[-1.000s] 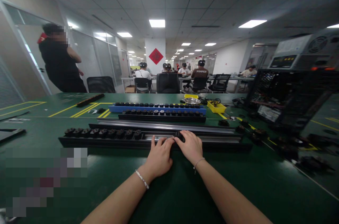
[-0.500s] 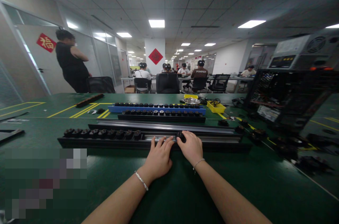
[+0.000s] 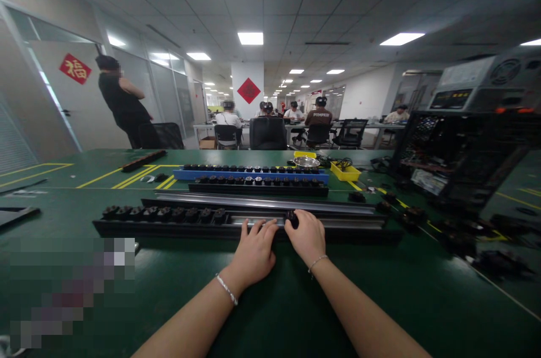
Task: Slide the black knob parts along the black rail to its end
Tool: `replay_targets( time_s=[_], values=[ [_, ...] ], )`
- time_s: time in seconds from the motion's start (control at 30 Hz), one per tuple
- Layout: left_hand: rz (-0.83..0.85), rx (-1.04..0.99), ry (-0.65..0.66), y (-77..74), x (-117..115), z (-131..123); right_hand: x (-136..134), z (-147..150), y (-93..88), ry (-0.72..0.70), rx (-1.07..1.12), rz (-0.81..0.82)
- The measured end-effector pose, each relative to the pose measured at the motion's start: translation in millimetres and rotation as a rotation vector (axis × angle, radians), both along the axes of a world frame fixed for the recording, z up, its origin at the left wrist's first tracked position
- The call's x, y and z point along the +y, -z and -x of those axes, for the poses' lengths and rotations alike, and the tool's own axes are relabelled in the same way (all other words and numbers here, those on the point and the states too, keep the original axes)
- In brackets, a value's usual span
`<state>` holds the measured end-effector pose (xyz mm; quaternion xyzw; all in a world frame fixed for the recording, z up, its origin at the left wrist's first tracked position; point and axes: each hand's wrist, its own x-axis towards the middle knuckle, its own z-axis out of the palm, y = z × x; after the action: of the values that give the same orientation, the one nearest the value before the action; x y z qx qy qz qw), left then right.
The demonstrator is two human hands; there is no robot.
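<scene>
— Long black rail (image 3: pixel 127 228): where?
— Flat across the green surface (image 3: pixel 296 301), row of black sockets (image 3: pixel 164 213) seated in its left half.
— Right hand (image 3: pixel 306 238)?
— Grip pinching a small black socket piece (image 3: pixel 291 217) at mid-rail.
— Left hand (image 3: pixel 253 253)?
— Just beside, grip spread, fingertips resting on the rail's metal channel.
— Beyond?
— Blue strip (image 3: pixel 253 174), black strip (image 3: pixel 257 189), yellow tray (image 3: pixel 345 172); open computer case (image 3: pixel 456 149) at right.

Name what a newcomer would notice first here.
At centre, the left hand lies flat on a long black socket rail on the green table, while the right hand touches a small black socket module in it. A row of black modules fills the rail's left part; an open black computer case stands far right.
</scene>
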<state>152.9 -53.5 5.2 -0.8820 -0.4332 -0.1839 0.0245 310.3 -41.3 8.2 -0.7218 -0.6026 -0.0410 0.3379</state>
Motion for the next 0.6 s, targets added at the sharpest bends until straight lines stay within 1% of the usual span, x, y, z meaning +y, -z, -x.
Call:
replay_targets(
  time_s=[0.2,0.6],
  values=[
    [0.012,0.005,-0.005,-3.0,-1.1,-0.3,0.0,-1.5,1.8,-0.010,0.006,-0.024],
    [0.025,0.023,-0.029,-5.9,-2.2,-1.1,-1.7,-7.8,2.4,0.047,0.008,-0.043]
  ],
)
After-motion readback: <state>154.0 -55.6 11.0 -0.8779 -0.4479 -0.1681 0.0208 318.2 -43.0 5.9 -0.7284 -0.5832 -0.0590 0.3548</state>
